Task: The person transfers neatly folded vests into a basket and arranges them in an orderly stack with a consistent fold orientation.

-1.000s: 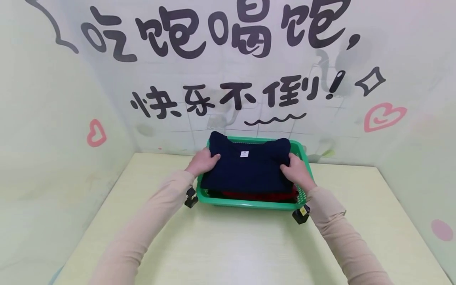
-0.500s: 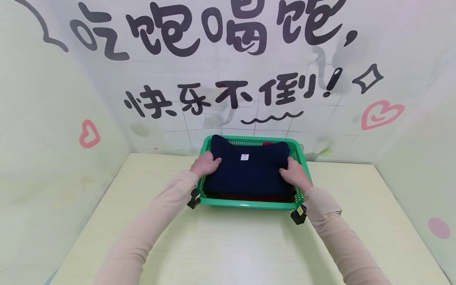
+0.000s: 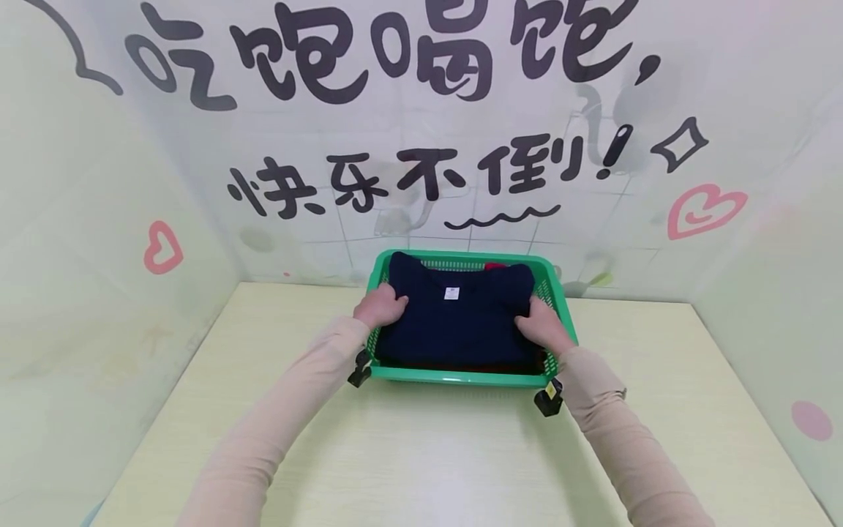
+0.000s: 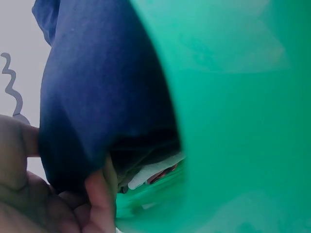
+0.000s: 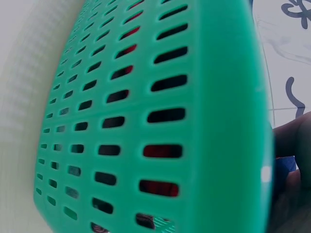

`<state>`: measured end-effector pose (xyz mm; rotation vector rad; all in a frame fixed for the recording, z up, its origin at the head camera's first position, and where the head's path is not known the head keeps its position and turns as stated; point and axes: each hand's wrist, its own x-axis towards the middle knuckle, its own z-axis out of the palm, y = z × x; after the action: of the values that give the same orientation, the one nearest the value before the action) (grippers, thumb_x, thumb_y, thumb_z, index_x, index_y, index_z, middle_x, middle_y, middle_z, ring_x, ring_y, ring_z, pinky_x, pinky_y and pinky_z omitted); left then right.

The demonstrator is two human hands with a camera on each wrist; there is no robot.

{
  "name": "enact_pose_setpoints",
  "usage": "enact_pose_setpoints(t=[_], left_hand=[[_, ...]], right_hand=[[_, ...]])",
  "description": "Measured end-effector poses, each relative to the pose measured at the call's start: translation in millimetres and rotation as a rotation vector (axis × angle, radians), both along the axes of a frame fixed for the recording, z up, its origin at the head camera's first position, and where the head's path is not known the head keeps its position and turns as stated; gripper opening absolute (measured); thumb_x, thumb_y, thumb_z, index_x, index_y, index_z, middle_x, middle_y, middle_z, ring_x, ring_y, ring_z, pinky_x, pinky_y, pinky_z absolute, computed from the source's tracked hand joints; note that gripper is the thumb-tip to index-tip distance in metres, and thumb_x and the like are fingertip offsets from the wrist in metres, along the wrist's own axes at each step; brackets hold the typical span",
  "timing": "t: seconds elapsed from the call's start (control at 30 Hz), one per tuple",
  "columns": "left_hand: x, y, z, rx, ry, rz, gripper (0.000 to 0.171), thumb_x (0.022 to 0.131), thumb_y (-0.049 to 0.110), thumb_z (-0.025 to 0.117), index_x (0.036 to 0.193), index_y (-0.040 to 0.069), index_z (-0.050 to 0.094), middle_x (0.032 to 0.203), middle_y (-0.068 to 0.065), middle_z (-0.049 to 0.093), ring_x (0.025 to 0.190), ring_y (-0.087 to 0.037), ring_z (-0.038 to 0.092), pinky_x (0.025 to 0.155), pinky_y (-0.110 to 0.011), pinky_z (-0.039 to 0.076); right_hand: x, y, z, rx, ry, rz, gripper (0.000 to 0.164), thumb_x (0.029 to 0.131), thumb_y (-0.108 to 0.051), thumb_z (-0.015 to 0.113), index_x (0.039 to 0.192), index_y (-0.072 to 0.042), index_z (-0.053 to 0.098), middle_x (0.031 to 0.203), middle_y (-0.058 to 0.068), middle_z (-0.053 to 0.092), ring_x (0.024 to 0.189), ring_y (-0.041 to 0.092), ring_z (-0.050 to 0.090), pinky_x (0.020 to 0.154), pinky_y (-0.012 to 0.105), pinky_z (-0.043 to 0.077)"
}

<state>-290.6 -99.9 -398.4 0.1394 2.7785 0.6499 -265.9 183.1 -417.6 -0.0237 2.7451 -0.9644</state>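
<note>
A folded navy shirt (image 3: 461, 333) with a white neck label (image 3: 451, 293) lies inside a green plastic basket (image 3: 461, 378). My left hand (image 3: 382, 306) grips its left side, thumb on top; the left wrist view shows fingers (image 4: 101, 196) curled beneath the navy cloth (image 4: 102, 87). At the opposite side, my right hand (image 3: 546, 326) pinches the shirt with its thumb on top. Most of that hand is hidden behind the basket wall (image 5: 228, 116) in the right wrist view. Beneath the shirt, a grey-white cloth (image 4: 155, 170) shows, and red cloth (image 5: 163, 151) appears through the slots.
The basket stands on a pale wooden table (image 3: 435, 454), near the lettered back wall (image 3: 421, 241). Side walls rise left and right. Black wrist-worn devices (image 3: 549, 399) hang under both wrists beside the basket's front corners.
Both hands have lowered the navy shirt into the basket, covering most of the red cloth at the front. A bit of red now shows at the back rim. The head view has shifted slightly.
</note>
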Motion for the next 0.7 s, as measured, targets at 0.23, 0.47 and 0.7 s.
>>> enact_pose_setpoints(t=[0.23, 0.47, 0.7], left_hand=[[-40.9, -17, -61.6, 0.035, 0.062, -0.026, 0.046, 0.095, 0.039, 0.038, 0.107, -0.001, 0.056, 0.111, -0.020, 0.054, 0.093, -0.031, 0.057, 0.076, -0.040, 0.046], [-32.2, -22, -37.3, 0.098, -0.003, 0.020, 0.035, 0.095, 0.032, 0.041, 0.087, -0.001, 0.049, 0.089, -0.019, 0.049, 0.074, -0.033, 0.051, 0.068, -0.041, 0.042], [26.7, -27, 16.9, 0.141, 0.182, 0.065, 0.064, 0.092, 0.028, 0.045, 0.134, -0.015, 0.022, 0.135, -0.033, 0.029, 0.126, -0.044, 0.027, 0.100, -0.050, 0.030]], right_hand=[[-0.9, 0, -2.9, 0.011, -0.003, -0.006, 0.062, 0.093, -0.016, 0.042, 0.137, 0.016, 0.013, 0.141, 0.035, 0.019, 0.128, 0.047, 0.021, 0.103, 0.052, 0.025], [2.2, 5, 3.8, -0.004, 0.045, -0.007, 0.053, 0.093, -0.014, 0.044, 0.134, 0.013, 0.027, 0.134, 0.033, 0.033, 0.121, 0.044, 0.035, 0.097, 0.051, 0.034], [28.8, 17, 18.2, -0.053, 0.156, -0.020, 0.058, 0.095, -0.020, 0.042, 0.135, 0.016, 0.021, 0.132, 0.036, 0.032, 0.120, 0.047, 0.035, 0.097, 0.054, 0.032]])
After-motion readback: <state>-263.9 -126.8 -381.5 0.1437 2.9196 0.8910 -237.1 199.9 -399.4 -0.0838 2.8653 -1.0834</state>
